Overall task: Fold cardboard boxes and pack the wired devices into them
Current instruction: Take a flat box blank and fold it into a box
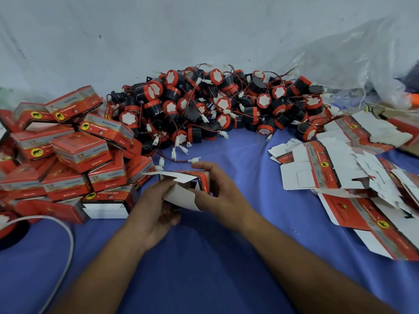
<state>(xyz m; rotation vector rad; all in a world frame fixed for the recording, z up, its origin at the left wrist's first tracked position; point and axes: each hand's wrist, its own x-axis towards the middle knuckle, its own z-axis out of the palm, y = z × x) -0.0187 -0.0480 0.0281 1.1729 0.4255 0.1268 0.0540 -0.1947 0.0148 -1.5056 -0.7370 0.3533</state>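
A small red and white cardboard box (199, 179) is held above the blue cloth at the centre, its white flaps (181, 196) standing open toward me. My left hand (156, 211) grips its left side and lower flap, fingers curled under it. My right hand (217, 189) holds its right side, thumb over the top. A heap of black and orange wired devices (215, 105) with white connectors lies behind the box. Flat unfolded boxes (340, 162) are spread at the right.
Several folded red boxes (68, 155) are piled at the left. A white cable (68, 236) curves over the blue cloth (226, 257) at lower left. A clear plastic bag (351, 64) lies at the back right against a white wall.
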